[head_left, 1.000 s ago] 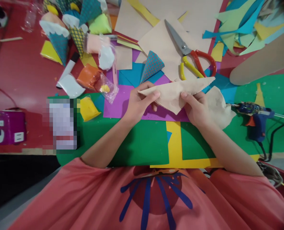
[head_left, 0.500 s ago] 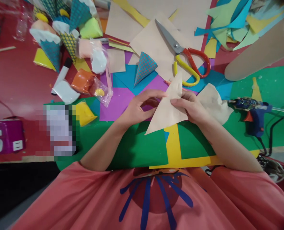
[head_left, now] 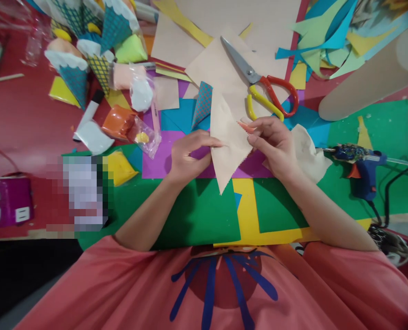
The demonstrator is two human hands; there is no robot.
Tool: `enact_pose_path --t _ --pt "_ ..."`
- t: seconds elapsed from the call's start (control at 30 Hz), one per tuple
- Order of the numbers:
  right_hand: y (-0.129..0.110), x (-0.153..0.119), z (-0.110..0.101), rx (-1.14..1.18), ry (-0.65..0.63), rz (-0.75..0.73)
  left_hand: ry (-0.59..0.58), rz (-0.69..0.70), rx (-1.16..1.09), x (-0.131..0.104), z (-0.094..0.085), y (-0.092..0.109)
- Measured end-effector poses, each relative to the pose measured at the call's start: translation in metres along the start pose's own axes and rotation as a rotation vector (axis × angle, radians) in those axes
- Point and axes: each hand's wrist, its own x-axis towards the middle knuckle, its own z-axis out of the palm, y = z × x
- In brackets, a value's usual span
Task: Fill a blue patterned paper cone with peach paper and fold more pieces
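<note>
A beige piece of craft sheet (head_left: 228, 126), pointed at top and bottom with a finely jagged right edge, is held above the colored sheets. My left hand (head_left: 192, 158) pinches its left side between thumb and fingers. My right hand (head_left: 276, 146) has its thumb and fingertips closed at the right edge. Close by its fingertips shows a small orange piece (head_left: 245, 127), partly hidden. Behind the beige piece lies a small blue checked cone (head_left: 203, 103), partly covered. Scissors (head_left: 254, 78) with red and yellow handles rest beyond my right hand. A curled beige piece (head_left: 307, 153) lies beside my right wrist.
A blue glue gun (head_left: 365, 176) lies at right, below a large beige roll (head_left: 369, 75). Several decorated cones (head_left: 71, 78) and packets of clay (head_left: 118, 121) crowd the left. Colored scraps (head_left: 331, 36) pile at the back right. A purple box (head_left: 8, 201) sits far left.
The beige piece has turned more upright and now faces me more broadly, overlapping the checked cone. My right fingers have shifted along its right edge. My left hand has moved slightly left.
</note>
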Motion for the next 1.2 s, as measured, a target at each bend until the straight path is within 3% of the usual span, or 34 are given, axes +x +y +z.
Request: enact_pose_path --t 0.17,0.33,0.47,0.7,0.97,1.2 --pt "-0.004 0.001 -0.004 -0.073 -0.022 0.001 0.035 -0.144 -0.080 -0.003 0.001 0.000" --pt "-0.003 0.000 -0.007 -0.105 -0.192 -0.038 0.041 -0.265 -0.124 -0.003 0.003 0.001" --pt "-0.002 0.000 -0.003 -0.169 -0.100 -0.047 -0.001 -0.292 -0.165 -0.002 0.005 0.005" --pt "0.000 -0.007 -0.004 -0.190 -0.057 0.076 0.025 -0.614 -0.222 -0.001 0.010 0.009" --pt "-0.001 -0.008 -0.004 -0.227 0.007 0.040 0.148 -0.533 -0.227 0.000 0.013 0.009" --pt "-0.002 -0.011 -0.001 -0.258 0.012 0.021 0.163 -0.616 -0.228 -0.001 0.013 0.005"
